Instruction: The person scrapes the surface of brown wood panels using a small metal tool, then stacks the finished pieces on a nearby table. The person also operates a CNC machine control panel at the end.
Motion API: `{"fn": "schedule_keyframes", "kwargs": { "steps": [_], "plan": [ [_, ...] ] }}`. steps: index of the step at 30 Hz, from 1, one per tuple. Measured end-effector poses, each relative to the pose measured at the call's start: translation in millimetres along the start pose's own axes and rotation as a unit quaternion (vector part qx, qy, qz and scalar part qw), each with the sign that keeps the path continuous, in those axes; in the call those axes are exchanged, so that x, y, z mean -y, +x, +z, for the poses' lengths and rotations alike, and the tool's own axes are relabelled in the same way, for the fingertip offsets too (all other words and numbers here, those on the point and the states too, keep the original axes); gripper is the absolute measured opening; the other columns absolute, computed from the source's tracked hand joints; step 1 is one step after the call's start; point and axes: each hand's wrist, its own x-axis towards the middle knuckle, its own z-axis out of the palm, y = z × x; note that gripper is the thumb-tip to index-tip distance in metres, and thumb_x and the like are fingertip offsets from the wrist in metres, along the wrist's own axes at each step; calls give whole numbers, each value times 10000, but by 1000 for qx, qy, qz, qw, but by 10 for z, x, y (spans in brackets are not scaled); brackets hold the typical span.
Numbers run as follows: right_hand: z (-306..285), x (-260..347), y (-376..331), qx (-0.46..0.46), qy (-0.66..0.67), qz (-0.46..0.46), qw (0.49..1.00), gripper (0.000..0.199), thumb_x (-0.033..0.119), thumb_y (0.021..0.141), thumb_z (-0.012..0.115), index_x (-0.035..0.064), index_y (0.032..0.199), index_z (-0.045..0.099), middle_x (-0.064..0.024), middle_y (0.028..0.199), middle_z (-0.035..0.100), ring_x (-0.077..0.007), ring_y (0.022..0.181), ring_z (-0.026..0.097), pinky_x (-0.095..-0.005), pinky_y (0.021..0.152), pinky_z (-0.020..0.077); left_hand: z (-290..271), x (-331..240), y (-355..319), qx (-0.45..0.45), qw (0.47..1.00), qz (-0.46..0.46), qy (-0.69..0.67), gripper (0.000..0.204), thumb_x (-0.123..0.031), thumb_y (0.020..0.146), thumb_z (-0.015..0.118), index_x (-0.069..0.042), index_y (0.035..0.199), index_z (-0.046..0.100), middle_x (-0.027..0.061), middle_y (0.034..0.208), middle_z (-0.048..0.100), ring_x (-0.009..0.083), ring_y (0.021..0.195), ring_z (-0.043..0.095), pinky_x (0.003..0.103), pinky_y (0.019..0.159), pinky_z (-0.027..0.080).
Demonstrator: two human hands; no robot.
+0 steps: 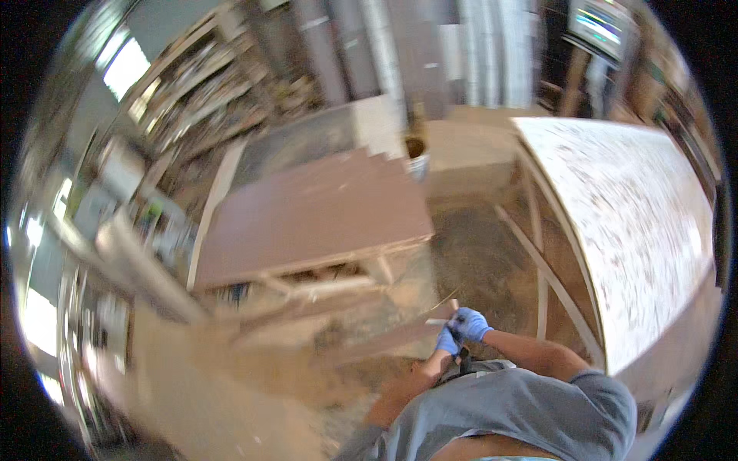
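Note:
My left hand (447, 340) and my right hand (470, 325), both in blue gloves, come together close in front of my waist. Their fingers are closed around something small and dark, too blurred to name. A short pale piece (454, 306) sticks up beside the fingers; whether it is part of the held thing I cannot tell. A long narrow brown strip (388, 338) runs leftward from near my hands, and whether they touch it is unclear.
A low table with a brown panel (323, 207) stands ahead to the left. To the right is a table with a white, dark-streaked top (615, 207) on wooden legs. A white bucket (417, 157) stands between them. Behind are tall leaning panels (415, 54), shelves (207, 84) and a screen (598, 27).

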Motion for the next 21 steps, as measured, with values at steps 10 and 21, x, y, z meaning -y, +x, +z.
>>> {"fn": "schedule_keyframes", "kwargs": {
  "steps": [10, 21],
  "plan": [
    [6, -219, 12, 106, -23, -2, 994, 243, 349, 689, 654, 143, 815, 641, -113, 788, 642, -314, 751, 612, -408, 639, 469, -422, -10, 103, 141, 988, -55, 23, 295, -316, 915, 424, -83, 1057, 536, 51, 1036, 574, 191, 906, 537, 313, 811, 436],
    [213, -278, -375, 32, 26, -100, 994, 246, 362, 768, 645, 144, 871, 602, -116, 836, 603, -321, 792, 578, -406, 680, 457, -1132, 26, -295, 21, 564, 293, 772, 346, -331, 845, 519, -36, 1023, 554, 93, 989, 581, 233, 860, 544, 341, 777, 423]
  ]
}}
